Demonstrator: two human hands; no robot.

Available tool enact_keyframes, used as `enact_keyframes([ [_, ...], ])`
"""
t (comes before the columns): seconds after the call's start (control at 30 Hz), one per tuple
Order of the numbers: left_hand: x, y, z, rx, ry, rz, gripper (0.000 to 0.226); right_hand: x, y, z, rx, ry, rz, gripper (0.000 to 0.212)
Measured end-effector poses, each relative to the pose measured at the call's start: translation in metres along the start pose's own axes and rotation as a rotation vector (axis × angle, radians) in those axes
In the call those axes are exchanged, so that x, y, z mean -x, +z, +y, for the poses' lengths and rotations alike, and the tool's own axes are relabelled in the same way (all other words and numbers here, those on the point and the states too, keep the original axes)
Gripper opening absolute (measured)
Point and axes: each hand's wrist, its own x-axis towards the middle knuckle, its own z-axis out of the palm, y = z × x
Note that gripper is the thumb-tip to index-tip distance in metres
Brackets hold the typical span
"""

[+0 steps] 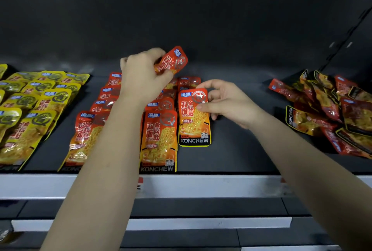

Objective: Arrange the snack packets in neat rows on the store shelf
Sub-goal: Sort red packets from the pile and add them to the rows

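Note:
Orange snack packets lie in overlapping rows (159, 140) on the dark shelf (237, 150) in the middle of the view. My left hand (141, 77) holds one orange packet (173, 61) lifted above the back of the rows, tilted to the right. My right hand (225, 101) pinches the top right edge of another orange packet (193, 117), which lies flat at the front of the rightmost row. My left forearm hides part of the middle rows.
Yellow packets (34, 107) lie in rows at the left. A loose heap of dark red and orange packets (334, 111) sits at the right. The shelf's white front strip (201, 186) runs below, with lower shelves beneath it. Bare shelf lies between the orange rows and the heap.

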Motion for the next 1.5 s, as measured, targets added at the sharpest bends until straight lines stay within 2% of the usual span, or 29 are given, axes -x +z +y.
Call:
enact_keyframes([
  [0.17,0.001,0.002,0.002,-0.008,0.010,-0.008,0.028,-0.001,0.000,0.003,0.128,-0.021,0.041,0.048],
  [0.4,0.001,0.007,0.000,-0.016,0.022,-0.030,0.032,-0.004,0.001,0.010,0.157,-0.050,0.044,0.057],
  [0.7,0.001,0.007,0.000,-0.015,0.027,-0.025,0.032,-0.005,0.002,0.012,0.188,-0.083,0.029,0.055],
  [0.97,0.000,0.008,0.001,-0.027,0.023,-0.052,0.029,-0.002,0.004,0.010,0.254,-0.119,0.037,0.045],
  [1.23,0.000,0.009,0.001,-0.040,0.026,-0.053,0.028,0.000,0.004,0.008,0.338,-0.143,0.045,0.044],
  [1.4,0.002,0.009,0.001,-0.051,0.038,-0.058,0.026,0.001,0.001,0.008,0.495,-0.190,0.090,0.042],
  [1.5,0.002,0.008,0.002,-0.045,0.033,-0.041,0.027,0.001,-0.001,0.008,0.505,-0.216,0.147,0.034],
])
